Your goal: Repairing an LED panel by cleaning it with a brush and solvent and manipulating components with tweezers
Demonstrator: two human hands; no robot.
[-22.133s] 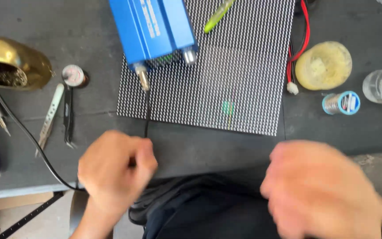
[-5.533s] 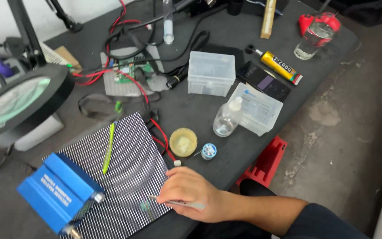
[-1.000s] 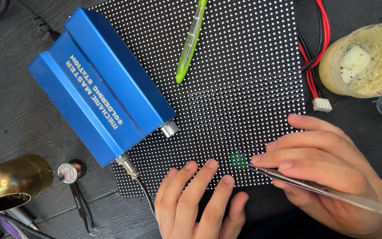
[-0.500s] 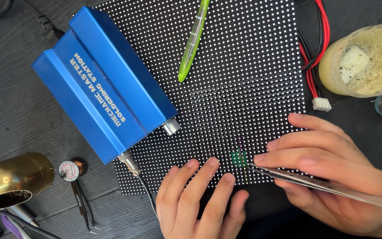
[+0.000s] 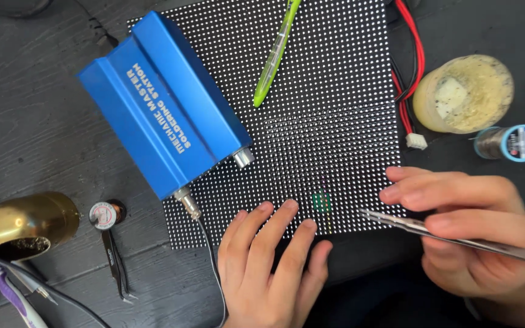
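A black panel (image 5: 329,103) covered in a grid of small white dots lies flat on the dark table. My left hand (image 5: 271,267) rests on its near edge, fingers spread and flat, holding nothing. My right hand (image 5: 478,234) grips metal tweezers (image 5: 420,228), whose tips point left at the panel's near right edge. A small green spot (image 5: 321,201) shows on the panel between the two hands. A blue metal box (image 5: 165,103) sits on the panel's left part.
A yellow-green pen (image 5: 276,51) lies on the panel's far side. Red and black wires (image 5: 409,73), a round yellowish tin (image 5: 463,94) and a solder spool (image 5: 510,143) lie to the right. To the left are a brass holder (image 5: 22,225) and black tweezers (image 5: 115,261).
My right hand with the tweezers has drawn back slightly to the right, away from the green spot. My left hand stays put on the panel's edge.
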